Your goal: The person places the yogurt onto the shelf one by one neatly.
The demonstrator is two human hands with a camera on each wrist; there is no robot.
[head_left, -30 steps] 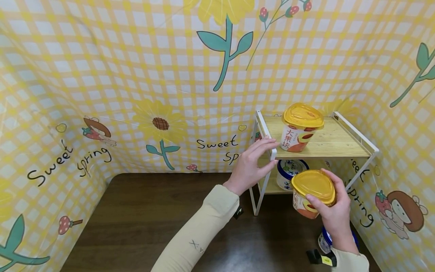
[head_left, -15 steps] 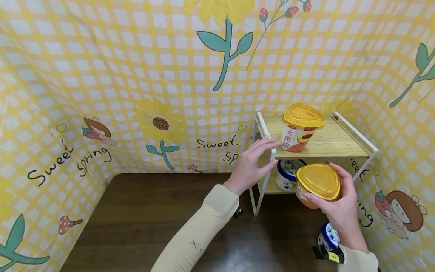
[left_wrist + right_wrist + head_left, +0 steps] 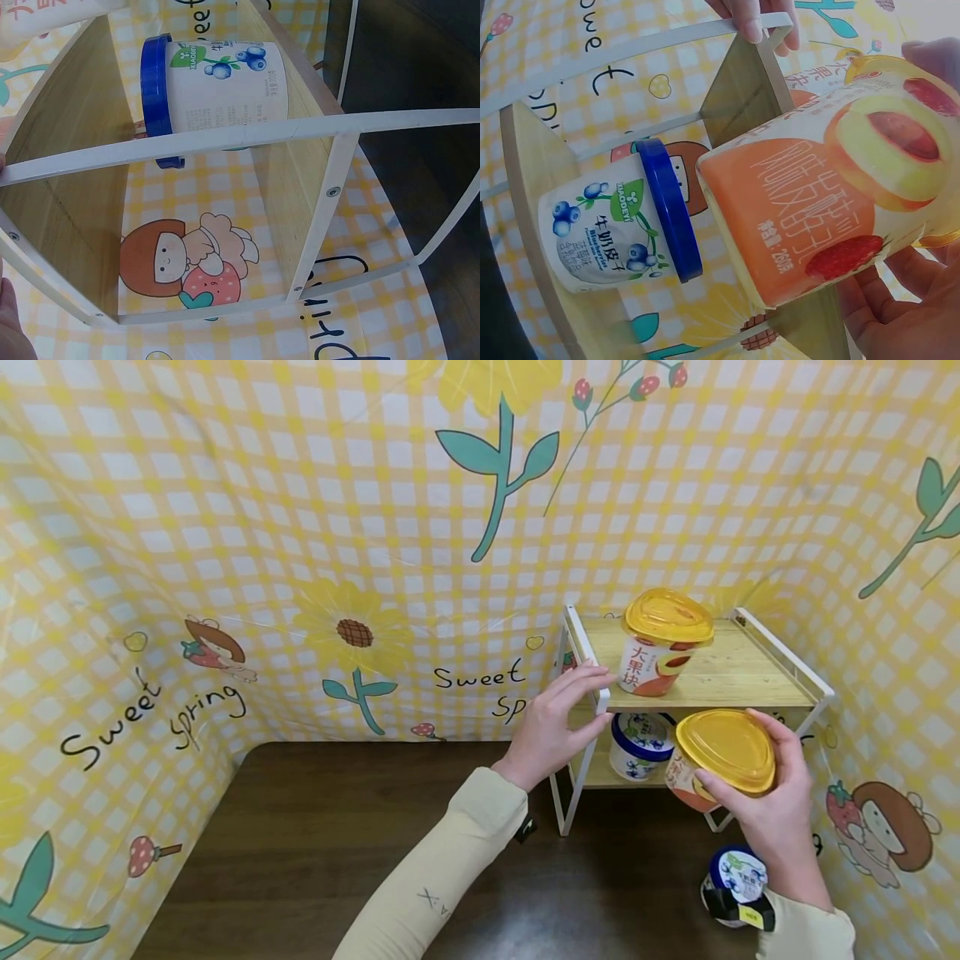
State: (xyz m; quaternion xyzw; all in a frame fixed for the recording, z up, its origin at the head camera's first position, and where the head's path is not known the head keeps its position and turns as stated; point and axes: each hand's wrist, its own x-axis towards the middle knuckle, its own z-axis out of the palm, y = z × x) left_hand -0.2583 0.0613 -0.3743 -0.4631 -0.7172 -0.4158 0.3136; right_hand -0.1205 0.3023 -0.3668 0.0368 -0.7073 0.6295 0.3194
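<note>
In the head view, my left hand (image 3: 551,727) grips the front left corner of a small two-tier shelf rack (image 3: 757,672) with fingers above and thumb below. My right hand (image 3: 783,814) holds a yogurt cup (image 3: 723,752) with a yellow lid around its side, in front of the rack just below the upper board. Peach pictures cover that cup (image 3: 802,217) in the right wrist view, where it is tilted. A matching yogurt cup (image 3: 663,647) stands upright on the upper board, near the left. On the lower board sits a blue-lidded blueberry tub (image 3: 619,229), partly hidden by the held cup in the head view.
Another blue-lidded tub (image 3: 738,872) stands on the dark wooden table (image 3: 300,852) beneath my right wrist, partly covered by a black strap (image 3: 727,910). Yellow checked cloth (image 3: 262,527) hangs around the back and sides. The rack's white metal side frame (image 3: 187,142) rises at its left.
My right hand has moved right and slightly upward with the yogurt cup. More of both blueberry tubs shows now. My left hand has stayed on the rack's corner.
</note>
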